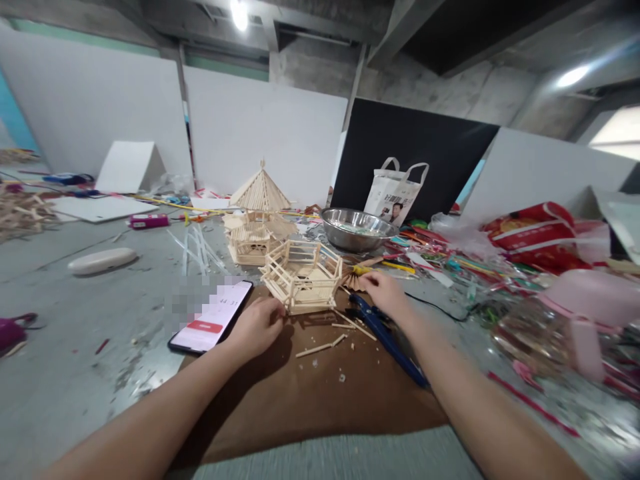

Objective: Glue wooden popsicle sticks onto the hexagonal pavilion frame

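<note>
A hexagonal wooden-stick frame with railings (313,300) stands on a brown board (280,400). My left hand (257,327) rests beside its near left corner, fingers curled together; whether they grip its base is hidden. My right hand (385,293) is to the right of the frame, thumb and fingers pinched at a brown pleated fan-like piece (353,281); what lies between the fingertips is too small to make out. Blue-handled pliers (390,343) lie under and beside my right hand. Loose thin sticks (320,349) are scattered in front of the frame.
Behind the frame stands a stick-built pavilion with a pointed roof (261,193). A phone (215,317) lies left of my left hand. A metal bowl (357,230) and tote bag (393,193) are at the back. A pink-lidded jug (570,327) stands at right, near scattered scraps.
</note>
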`<action>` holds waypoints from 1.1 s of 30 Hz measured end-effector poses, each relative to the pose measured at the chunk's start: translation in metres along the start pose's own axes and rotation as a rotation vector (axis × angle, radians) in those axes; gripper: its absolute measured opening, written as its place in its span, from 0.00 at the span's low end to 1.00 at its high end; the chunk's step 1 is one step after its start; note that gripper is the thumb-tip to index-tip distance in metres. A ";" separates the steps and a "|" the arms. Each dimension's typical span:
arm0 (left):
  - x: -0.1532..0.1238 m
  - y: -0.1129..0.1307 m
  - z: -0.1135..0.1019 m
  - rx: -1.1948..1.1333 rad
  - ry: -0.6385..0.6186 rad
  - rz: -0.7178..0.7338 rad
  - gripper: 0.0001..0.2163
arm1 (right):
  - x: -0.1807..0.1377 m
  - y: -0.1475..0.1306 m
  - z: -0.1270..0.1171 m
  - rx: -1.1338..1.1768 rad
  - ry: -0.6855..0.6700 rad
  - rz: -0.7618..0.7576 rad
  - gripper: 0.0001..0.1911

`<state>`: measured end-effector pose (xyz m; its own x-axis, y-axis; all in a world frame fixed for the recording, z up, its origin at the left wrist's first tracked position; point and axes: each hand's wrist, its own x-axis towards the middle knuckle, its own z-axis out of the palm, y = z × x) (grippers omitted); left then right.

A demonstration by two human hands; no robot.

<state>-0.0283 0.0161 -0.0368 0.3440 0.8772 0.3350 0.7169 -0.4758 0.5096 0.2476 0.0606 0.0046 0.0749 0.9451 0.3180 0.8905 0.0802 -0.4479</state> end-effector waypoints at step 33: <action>0.043 -0.056 -0.063 0.541 -0.123 -0.348 0.17 | -0.051 -0.027 0.042 -0.018 -0.008 -0.328 0.13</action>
<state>-0.0916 0.0768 -0.0012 0.0804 0.9904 0.1125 0.9917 -0.0909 0.0907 0.2014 0.0240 -0.0348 -0.2207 0.8722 0.4364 0.8744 0.3752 -0.3077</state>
